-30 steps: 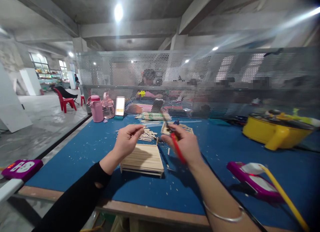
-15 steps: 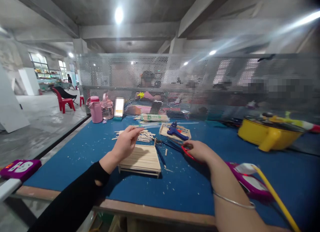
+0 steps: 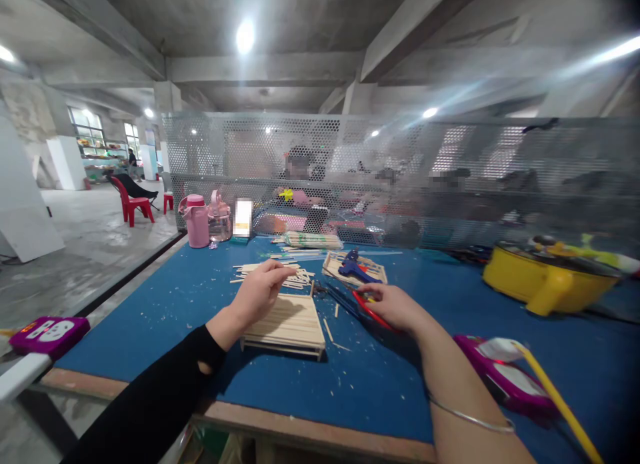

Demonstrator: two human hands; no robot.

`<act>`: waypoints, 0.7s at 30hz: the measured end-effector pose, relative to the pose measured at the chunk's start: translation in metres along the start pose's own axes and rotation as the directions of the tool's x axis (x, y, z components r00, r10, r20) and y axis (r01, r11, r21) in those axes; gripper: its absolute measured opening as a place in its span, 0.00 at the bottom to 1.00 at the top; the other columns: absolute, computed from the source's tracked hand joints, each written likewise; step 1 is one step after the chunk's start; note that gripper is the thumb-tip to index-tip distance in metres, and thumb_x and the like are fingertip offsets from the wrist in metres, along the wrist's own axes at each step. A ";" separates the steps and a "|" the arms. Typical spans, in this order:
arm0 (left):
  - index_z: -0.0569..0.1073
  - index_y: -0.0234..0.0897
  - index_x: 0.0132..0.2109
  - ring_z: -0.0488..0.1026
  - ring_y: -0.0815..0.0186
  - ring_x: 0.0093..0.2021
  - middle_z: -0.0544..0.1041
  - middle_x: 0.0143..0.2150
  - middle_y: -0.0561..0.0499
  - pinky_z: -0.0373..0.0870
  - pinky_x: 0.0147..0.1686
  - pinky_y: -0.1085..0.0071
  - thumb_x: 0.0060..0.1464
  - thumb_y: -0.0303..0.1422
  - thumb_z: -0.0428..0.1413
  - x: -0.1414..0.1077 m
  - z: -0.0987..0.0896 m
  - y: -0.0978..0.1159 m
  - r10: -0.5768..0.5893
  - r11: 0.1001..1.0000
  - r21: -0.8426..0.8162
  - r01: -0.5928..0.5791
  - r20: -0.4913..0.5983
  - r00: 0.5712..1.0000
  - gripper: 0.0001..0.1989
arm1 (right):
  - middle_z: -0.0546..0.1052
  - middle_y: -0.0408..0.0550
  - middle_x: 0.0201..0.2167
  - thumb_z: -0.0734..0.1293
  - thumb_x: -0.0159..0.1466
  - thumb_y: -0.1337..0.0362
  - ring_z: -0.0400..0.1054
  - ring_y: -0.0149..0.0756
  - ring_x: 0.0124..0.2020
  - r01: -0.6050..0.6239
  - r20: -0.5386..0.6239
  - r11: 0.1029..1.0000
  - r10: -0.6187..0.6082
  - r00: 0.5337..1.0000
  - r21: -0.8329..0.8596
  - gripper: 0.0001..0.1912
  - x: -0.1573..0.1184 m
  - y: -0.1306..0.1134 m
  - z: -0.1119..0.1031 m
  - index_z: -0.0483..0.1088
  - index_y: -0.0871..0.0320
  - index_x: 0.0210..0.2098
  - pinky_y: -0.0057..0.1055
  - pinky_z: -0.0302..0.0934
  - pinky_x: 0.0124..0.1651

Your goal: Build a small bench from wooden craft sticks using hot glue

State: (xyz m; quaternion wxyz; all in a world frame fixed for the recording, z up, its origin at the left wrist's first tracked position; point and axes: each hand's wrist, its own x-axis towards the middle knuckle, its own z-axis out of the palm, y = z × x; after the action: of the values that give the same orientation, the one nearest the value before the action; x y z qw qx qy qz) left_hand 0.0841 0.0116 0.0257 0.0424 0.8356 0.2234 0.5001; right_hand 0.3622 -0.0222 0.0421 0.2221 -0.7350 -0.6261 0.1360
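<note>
Above a small slatted wooden frame (image 3: 287, 324) is my left hand (image 3: 260, 292), its thumb and fingers pinched together; whatever they hold is too small to make out. My right hand (image 3: 393, 307) grips red-handled scissors (image 3: 370, 312), whose tips point left over the table. Behind the slatted frame lies a loose pile of thin wooden sticks (image 3: 245, 272). A blue glue gun (image 3: 356, 267) rests on a second stick frame (image 3: 333, 265) at the back. Short cut pieces (image 3: 328, 329) lie right of the slatted frame.
A pink jug (image 3: 198, 225), a clear bottle (image 3: 219, 223) and a lit phone (image 3: 243, 217) stand at the back left. A yellow pot (image 3: 520, 274) is at the right. Purple power strips (image 3: 50, 336) flank the blue table (image 3: 165, 331). Behind a perforated screen (image 3: 240, 144) sits a person.
The scissors in my right hand have swung slightly left. Dark-blue tool beside the slatted frame no longer shows there, and another small stick piece is visible. The whole view has shifted slightly.
</note>
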 end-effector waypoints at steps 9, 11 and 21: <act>0.73 0.38 0.43 0.72 0.67 0.37 0.76 0.37 0.47 0.68 0.36 0.71 0.56 0.28 0.47 -0.001 0.005 0.004 0.043 0.997 0.068 -0.045 0.032 0.999 0.12 | 0.78 0.56 0.31 0.61 0.55 0.57 0.71 0.46 0.31 -0.034 -0.304 0.961 -0.053 0.951 -0.275 0.15 -0.008 -0.025 0.006 0.75 0.57 0.35 0.35 0.61 0.28; 0.72 0.37 0.43 0.72 0.67 0.34 0.76 0.34 0.47 0.68 0.35 0.71 0.55 0.27 0.47 -0.001 0.005 0.006 0.074 0.990 0.118 -0.080 0.060 0.995 0.12 | 0.78 0.52 0.32 0.56 0.59 0.55 0.71 0.41 0.33 0.253 -0.327 0.963 -0.271 0.905 -0.097 0.19 -0.017 -0.049 0.015 0.73 0.57 0.38 0.32 0.62 0.33; 0.70 0.36 0.46 0.71 0.66 0.35 0.76 0.35 0.46 0.68 0.34 0.69 0.56 0.26 0.46 0.008 0.005 0.010 0.223 0.949 0.199 -0.244 0.125 0.967 0.13 | 0.77 0.46 0.29 0.61 0.58 0.61 0.69 0.33 0.29 0.621 -0.218 0.752 -0.583 0.783 0.220 0.12 -0.031 -0.086 0.029 0.73 0.59 0.33 0.28 0.61 0.32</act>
State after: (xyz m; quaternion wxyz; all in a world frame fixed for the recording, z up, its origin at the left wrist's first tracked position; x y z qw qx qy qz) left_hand 0.0948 0.0070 0.0326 -0.0954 0.8801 0.1725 0.4320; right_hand 0.2689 -0.0382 0.0568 0.3979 -0.4620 -0.7870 0.0940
